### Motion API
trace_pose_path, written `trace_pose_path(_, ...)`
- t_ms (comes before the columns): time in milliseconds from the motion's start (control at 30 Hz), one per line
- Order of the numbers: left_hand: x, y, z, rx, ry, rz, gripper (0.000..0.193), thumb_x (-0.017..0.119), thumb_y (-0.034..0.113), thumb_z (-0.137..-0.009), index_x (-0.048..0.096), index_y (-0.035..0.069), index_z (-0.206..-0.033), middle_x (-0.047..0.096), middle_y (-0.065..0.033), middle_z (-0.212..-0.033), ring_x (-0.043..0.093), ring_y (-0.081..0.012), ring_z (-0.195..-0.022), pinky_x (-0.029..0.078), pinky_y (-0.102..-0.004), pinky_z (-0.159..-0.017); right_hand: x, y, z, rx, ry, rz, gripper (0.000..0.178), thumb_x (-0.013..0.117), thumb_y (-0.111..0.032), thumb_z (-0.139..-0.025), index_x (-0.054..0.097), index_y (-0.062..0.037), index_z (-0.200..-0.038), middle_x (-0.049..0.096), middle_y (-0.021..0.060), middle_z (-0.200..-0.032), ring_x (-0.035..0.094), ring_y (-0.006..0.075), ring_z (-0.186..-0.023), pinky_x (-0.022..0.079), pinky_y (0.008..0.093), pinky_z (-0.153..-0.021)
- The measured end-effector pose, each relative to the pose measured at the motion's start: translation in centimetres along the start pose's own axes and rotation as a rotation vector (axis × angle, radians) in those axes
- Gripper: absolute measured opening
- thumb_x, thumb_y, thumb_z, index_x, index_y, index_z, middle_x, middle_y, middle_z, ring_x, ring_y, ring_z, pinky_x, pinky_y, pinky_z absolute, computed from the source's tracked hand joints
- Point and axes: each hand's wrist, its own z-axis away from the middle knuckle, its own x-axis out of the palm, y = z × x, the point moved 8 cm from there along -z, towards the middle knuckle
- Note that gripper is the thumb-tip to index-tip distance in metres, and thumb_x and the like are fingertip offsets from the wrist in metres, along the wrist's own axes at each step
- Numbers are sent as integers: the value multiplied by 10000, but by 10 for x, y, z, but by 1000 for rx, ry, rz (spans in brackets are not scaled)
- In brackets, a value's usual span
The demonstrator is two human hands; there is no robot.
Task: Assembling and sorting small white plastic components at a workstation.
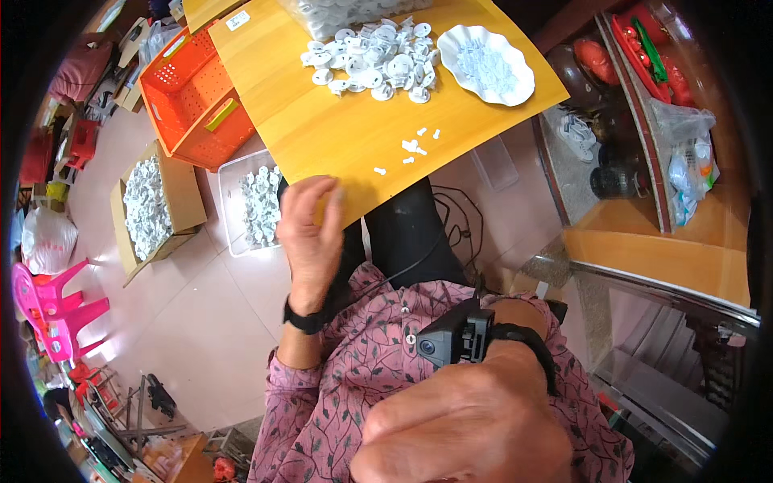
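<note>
The right hand (pixel 467 427) is closest, its grip impossible to tell; the left hand (pixel 312 229), thumb and fingers apart, is left of small white pieces (pixel 412 146) on the tabletop (pixel 322 133).

Pink plastic stool (pixel 50 312) nr wht bag (pixel 48 241) at L, wht sneakers (pixel 577 135) on shelf (pixel 566 197) at R.

Free tabletop (pixel 338 127) runs between the blocking white heap (pixel 378 60) and scattered pegs (pixel 412 147).
</note>
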Motion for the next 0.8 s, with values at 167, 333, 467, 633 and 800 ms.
trace_pose_path(167, 41, 23, 9, 164, -119, -233, 327, 736, 34, -810, 670, -6, -1128, 633, -150, -1116, 582, -325, -1031, 499, -408, -879, -18, -6, -3, -35, 73, 21, 69, 694, -103, -848, 738, -88, -797, 662, 25, -794, 463, 91, -503, 341, 251, -402)
trace_pose_path(333, 57, 25, 8, 183, -198, -347, 386, 753, 107, -807, 667, 26, -1174, 593, -139, -1162, 536, -326, -1012, 462, -428, -887, -47, -12, -13, -16, 15, 19, 138, 693, -87, -836, 690, -98, -699, 609, -1, -687, 446, 78, -489, 324, 242, -416)
trace_pose_path(467, 64, 28, 9, 211, -251, -434, 417, 777, 158, -788, 681, 76, -1185, 579, -114, -1166, 515, -316, -1019, 436, -446, -893, -68, 3, -15, 372, -529, 251, 238, 542, -136, -919, 705, 28, -974, 687, 161, -879, 612, 205, -590, 493, 277, -505)
trace_pose_path(633, 67, 25, 11, 247, -252, -405, 379, 756, 151, -793, 671, 82, -1155, 573, -95, -1150, 516, -297, -1016, 399, -434, -835, -123, 114, 44, 391, -146, 625, 320, 561, 154, -818, 637, 49, -1111, 671, 191, -1030, 689, 286, -787, 555, 346, -684)
trace_pose_path(800, 67, 27, 12, 234, -211, -291, 346, 752, 84, -767, 686, 73, -1107, 595, -90, -1100, 530, -298, -998, 414, -417, -825, -134, 179, 85, 223, -291, 1014, 319, 601, 81, -787, 626, 24, -1101, 620, 151, -1097, 617, 340, -979, 505, 428, -850)
